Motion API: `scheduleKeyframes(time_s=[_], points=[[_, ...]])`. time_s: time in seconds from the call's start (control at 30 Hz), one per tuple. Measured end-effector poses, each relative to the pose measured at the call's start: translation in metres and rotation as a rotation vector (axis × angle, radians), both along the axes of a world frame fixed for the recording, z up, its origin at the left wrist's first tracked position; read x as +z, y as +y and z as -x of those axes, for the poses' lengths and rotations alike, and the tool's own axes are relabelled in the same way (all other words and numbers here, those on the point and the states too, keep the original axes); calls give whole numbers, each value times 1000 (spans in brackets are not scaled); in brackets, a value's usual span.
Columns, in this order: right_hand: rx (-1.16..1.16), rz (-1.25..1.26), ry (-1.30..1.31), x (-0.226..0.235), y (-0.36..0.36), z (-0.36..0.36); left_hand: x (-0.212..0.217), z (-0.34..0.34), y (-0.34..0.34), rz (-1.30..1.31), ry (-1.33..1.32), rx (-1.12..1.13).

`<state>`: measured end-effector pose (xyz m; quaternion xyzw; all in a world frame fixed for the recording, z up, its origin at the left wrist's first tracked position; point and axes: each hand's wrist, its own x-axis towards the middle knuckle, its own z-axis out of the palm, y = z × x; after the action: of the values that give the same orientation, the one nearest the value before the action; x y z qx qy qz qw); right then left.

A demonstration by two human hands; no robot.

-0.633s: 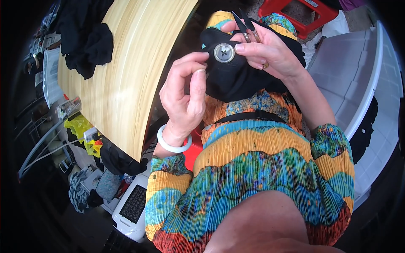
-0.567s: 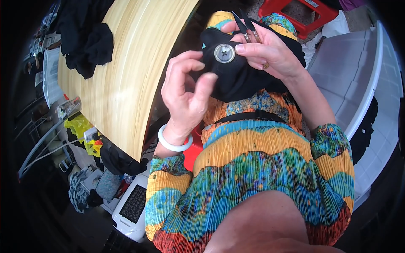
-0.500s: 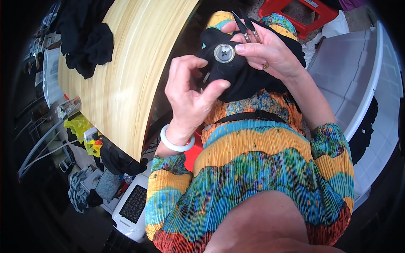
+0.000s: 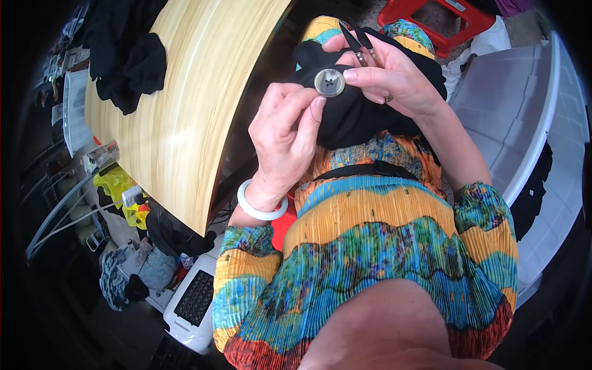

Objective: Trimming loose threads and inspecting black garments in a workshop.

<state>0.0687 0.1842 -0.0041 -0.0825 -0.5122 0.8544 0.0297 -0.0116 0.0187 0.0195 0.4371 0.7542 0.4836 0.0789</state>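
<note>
A piece of black fabric (image 4: 361, 120) with a large grey button (image 4: 330, 82) on it is held up over my lap. My right hand (image 4: 398, 80) grips the fabric from the right, with one fingertip against the button's edge. Small dark snips (image 4: 359, 44) stick up between its fingers. My left hand (image 4: 287, 132), with a white bangle (image 4: 262, 208) on the wrist, pinches the fabric with thumb and forefinger just below and left of the button. Whether it holds a needle or thread I cannot tell.
A pale wooden table (image 4: 185, 98) lies to my left with a heap of black cloth (image 4: 129, 61) on its far end. A grey plastic box (image 4: 521, 111) stands at my right, a red stool (image 4: 441, 15) ahead, and a yellow bag (image 4: 117, 185) and a white machine (image 4: 194, 302) below left.
My left hand has risen from below the fabric, and its spread fingers have closed into a pinch beside the button. My right hand has held still.
</note>
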Motion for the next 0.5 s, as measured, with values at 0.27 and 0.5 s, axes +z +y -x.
scheduleKeyframes(time_s=[0.27,0.5], points=[[-40,-193,-26,5,0,-2,-6,7,2,-28,-41,-35],[-351,-659,-33,10,5,-13,-8,8,3,-99,-394,-49]])
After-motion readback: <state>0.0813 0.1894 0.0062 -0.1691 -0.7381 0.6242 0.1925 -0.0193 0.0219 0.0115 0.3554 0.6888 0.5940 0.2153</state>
